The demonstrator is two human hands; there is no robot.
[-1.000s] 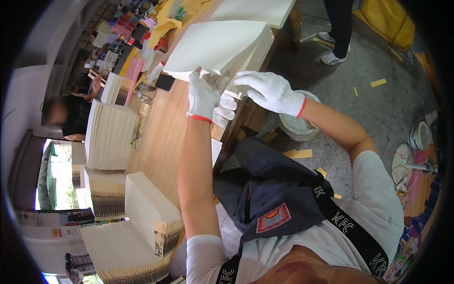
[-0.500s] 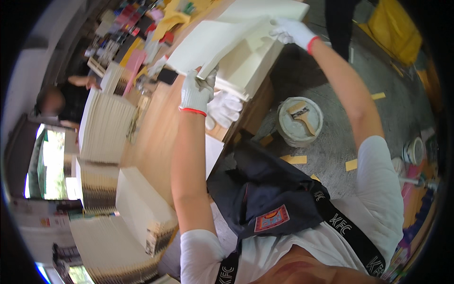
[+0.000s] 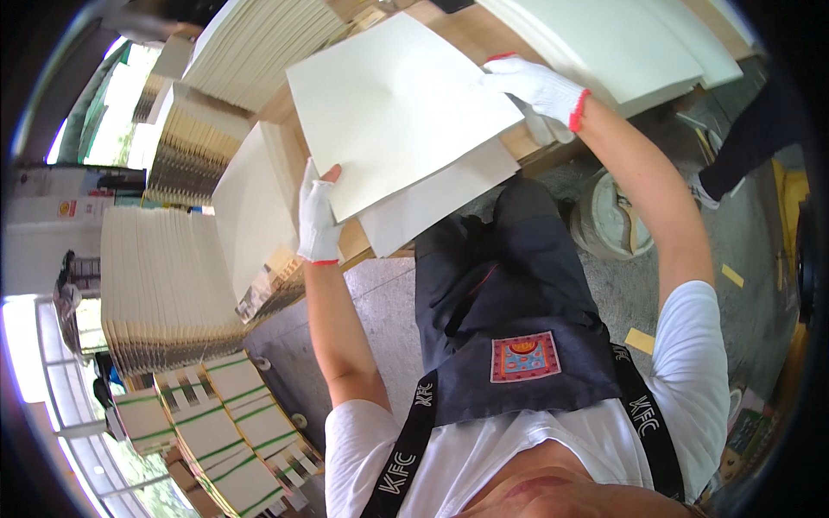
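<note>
A large white sheet (image 3: 397,112), stiff like card, lies between my two white-gloved hands over the wooden table. My left hand (image 3: 318,216) is closed on its left edge, the bare thumb tip on top. At the opposite edge, my right hand (image 3: 537,93) grips the sheet near its right corner, fingers long over it. Beneath the held sheet, a second whitish sheet (image 3: 449,200) sticks out toward me at the table's near edge. A loose white glove (image 3: 551,131) shows partly under my right hand.
To the right on the table lies a stack of white sheets (image 3: 604,52). Tall stacks of boards (image 3: 168,268) stand at left, beside a white block-like pile (image 3: 255,203). A bucket (image 3: 600,220) with a brush is on the floor; a person's leg (image 3: 751,142) is beyond it.
My view has turned rightward. The white sheet, earlier curled and lifted off the stack at right, is now flat over the near part of the table, with both hands still at its edges.
</note>
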